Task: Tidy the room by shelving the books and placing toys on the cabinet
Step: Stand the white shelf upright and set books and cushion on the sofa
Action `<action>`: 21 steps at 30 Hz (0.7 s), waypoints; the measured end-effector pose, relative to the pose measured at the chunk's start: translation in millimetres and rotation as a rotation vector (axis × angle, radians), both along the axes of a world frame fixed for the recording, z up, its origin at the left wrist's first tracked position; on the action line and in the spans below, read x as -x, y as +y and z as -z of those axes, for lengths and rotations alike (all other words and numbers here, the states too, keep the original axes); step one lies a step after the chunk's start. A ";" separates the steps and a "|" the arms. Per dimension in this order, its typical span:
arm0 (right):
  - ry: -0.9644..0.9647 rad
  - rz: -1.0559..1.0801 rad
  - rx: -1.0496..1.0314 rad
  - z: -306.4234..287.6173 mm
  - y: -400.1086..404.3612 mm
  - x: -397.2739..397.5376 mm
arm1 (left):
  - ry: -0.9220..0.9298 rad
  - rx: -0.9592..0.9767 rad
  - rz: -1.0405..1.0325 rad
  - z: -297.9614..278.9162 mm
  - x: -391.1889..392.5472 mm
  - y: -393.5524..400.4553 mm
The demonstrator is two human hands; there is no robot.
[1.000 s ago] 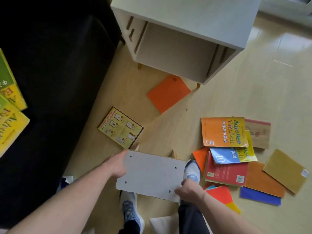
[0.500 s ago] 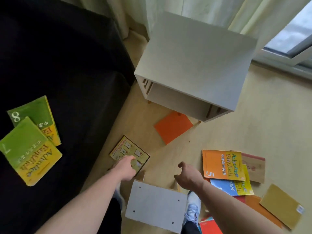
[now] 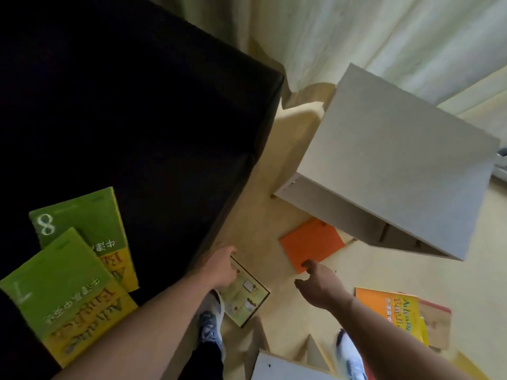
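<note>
Taking the white cabinet (image 3: 389, 171) as the landmark, both hands reach out over the floor (image 3: 258, 215) in front of its open face. The right hand (image 3: 318, 286) hovers just short of the orange book (image 3: 311, 242), which lies flat on the floor partly tucked under the cabinet's front edge. Its fingers are loosely spread and hold nothing, so that grip is released. The book lies straight ahead of those fingertips, toward the cabinet, and its long axis runs slantwise across the cabinet's front, with the near corner pointing back at the hand.

The left hand (image 3: 222, 267) is farther from the cabinet, over the near corner of the yellow illustrated book (image 3: 245, 294) beside the dark sofa (image 3: 123, 119). Its fingers look relaxed and appear empty; whether they touch the cover cannot be told.

For the orange book the right hand is plainly the nearer one, and the coming move seems to turn on sliding fingers under that near corner. Two green books (image 3: 68, 270) lie on the sofa, well away from the cabinet, and an orange English textbook (image 3: 389, 308) sits on the floor on the person's right side.
</note>
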State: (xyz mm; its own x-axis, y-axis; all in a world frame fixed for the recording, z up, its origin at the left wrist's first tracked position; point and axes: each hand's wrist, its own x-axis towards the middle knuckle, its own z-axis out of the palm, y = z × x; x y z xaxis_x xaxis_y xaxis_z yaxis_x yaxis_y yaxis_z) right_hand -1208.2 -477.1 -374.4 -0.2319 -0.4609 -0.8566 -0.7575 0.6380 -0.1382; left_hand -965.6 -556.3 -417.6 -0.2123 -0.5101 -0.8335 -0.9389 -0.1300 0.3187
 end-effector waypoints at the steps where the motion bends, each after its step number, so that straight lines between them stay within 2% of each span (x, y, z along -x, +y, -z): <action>1: -0.012 -0.010 0.016 1.1 -12.4 -8.0 | -0.018 0.005 -0.007 0.2 -8.5 -6.0; 5: -0.029 -0.095 0.048 10.8 -61.3 -31.5 | -0.064 -0.021 -0.079 2.0 -29.8 -21.1; 12: -0.078 -0.315 -0.027 52.5 -86.9 -35.4 | -0.026 0.023 -0.228 15.9 -24.4 -21.7; 15: -0.108 -0.395 -0.016 94.3 -94.5 -30.5 | -0.008 -0.019 -0.260 45.6 -18.6 -22.7; 18: -0.111 -0.428 0.010 136.4 -91.0 -19.9 | -0.053 -0.175 -0.163 87.6 -1.6 -17.1; 21: -0.078 -0.498 0.063 184.1 -94.0 -10.6 | -0.057 -0.221 -0.090 134.8 12.1 -26.3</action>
State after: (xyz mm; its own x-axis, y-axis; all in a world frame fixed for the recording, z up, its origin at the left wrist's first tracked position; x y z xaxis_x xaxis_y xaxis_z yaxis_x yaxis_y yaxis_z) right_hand -1197.6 -571.1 -558.5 0.0925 -0.5503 -0.8298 -0.9537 0.1906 -0.2327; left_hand -977.7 -582.6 -552.4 -0.1238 -0.3287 -0.9363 -0.9359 -0.2748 0.2202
